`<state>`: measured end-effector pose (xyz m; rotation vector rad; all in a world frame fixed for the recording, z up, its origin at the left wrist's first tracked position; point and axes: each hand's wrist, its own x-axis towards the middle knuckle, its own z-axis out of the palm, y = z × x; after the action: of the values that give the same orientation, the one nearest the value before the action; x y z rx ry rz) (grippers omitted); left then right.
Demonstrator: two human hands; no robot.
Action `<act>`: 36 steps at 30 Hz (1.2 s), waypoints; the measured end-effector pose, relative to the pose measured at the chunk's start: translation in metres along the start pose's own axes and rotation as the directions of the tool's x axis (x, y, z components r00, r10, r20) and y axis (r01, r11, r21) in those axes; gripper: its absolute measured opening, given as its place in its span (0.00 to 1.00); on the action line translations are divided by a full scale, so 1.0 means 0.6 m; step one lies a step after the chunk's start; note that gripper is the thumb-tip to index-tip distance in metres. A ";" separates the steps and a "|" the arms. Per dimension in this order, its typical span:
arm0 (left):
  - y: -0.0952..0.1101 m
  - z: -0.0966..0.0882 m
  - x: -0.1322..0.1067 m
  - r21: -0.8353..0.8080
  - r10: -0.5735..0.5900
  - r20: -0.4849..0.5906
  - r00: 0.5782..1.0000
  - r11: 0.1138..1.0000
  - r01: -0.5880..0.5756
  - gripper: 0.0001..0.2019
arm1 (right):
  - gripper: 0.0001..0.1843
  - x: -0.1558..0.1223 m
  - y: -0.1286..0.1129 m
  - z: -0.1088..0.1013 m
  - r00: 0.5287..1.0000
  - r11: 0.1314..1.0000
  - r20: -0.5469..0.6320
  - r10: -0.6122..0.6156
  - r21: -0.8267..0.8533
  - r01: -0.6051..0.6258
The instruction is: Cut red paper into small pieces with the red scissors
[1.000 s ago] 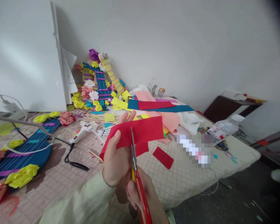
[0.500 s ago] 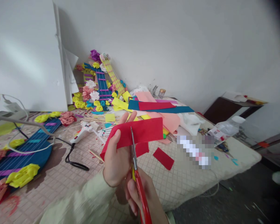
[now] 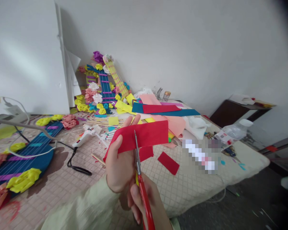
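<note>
My left hand pinches a long red paper strip between thumb and fingers, holding it up over the mattress. My right hand grips red-handled scissors from below, and their blades stand upright across the strip's middle. Two small red cut pieces lie on the mattress just beyond the strip.
A quilted mattress carries a glue gun with a black cord, markers, wooden sticks, and stacked coloured paper sheets. Blue boards with paper flowers lean on the wall and lie at left. A plastic bottle lies right.
The scissor blades have edged slightly further into the red strip. Both hands have stayed almost in place.
</note>
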<state>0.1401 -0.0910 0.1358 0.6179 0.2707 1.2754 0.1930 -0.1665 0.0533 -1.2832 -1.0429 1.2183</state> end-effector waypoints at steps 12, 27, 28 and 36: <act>-0.002 0.001 0.000 0.021 0.007 -0.005 1.000 1.000 -0.007 0.21 | 0.31 0.000 -0.001 0.003 0.995 0.996 0.050 0.090 0.015 -0.091; -0.002 -0.005 0.003 0.025 0.007 -0.002 1.000 1.000 -0.007 0.21 | 0.30 -0.006 -0.024 0.003 0.986 0.986 0.089 0.140 0.075 -0.147; -0.002 -0.005 0.003 0.022 0.004 -0.005 1.000 1.000 -0.004 0.21 | 0.30 -0.006 -0.025 0.003 0.986 0.986 0.092 0.142 0.079 -0.149; -0.003 -0.001 0.007 0.006 -0.011 -0.053 0.999 1.000 0.011 0.20 | 0.33 -0.003 -0.018 0.007 0.982 0.979 0.078 0.172 0.102 -0.179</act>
<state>0.1426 -0.0869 0.1345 0.5876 0.3212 1.2823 0.1894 -0.1667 0.0642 -1.2769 -0.9139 1.4428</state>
